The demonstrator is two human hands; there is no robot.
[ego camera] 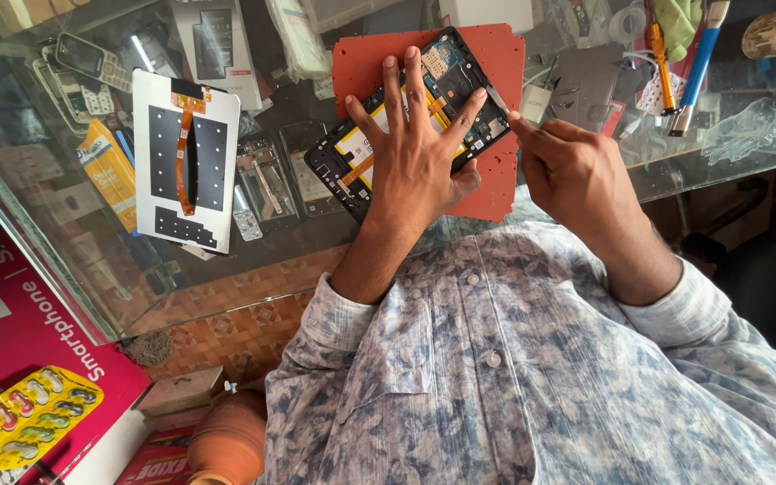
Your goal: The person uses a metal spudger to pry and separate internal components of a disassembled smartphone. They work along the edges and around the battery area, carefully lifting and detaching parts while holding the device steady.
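Pressing down with spread fingers, the left hand [415, 157] lies flat over the opened tablet [410, 121], which rests on a red perforated mat [496, 193] on the glass counter [720, 153]. The right hand [577, 175] is closed in a pinch around a thin metal tool [498, 99], and the tip of it meets the right edge of the tablet, near the circuit board at the upper end.

I think the risk here is a slip. If the tool jumps from the edge, it may scratch the board or cut the orange flex cable that runs across the yellow battery area. Too much weight from the left palm may also bend the open body, because it has no cover now.

The tablet is directly under the left hand, tilted on the mat, and just to the left of the right hand. A white back panel [186, 157] with its own orange cable lies well apart on the left side of the counter.
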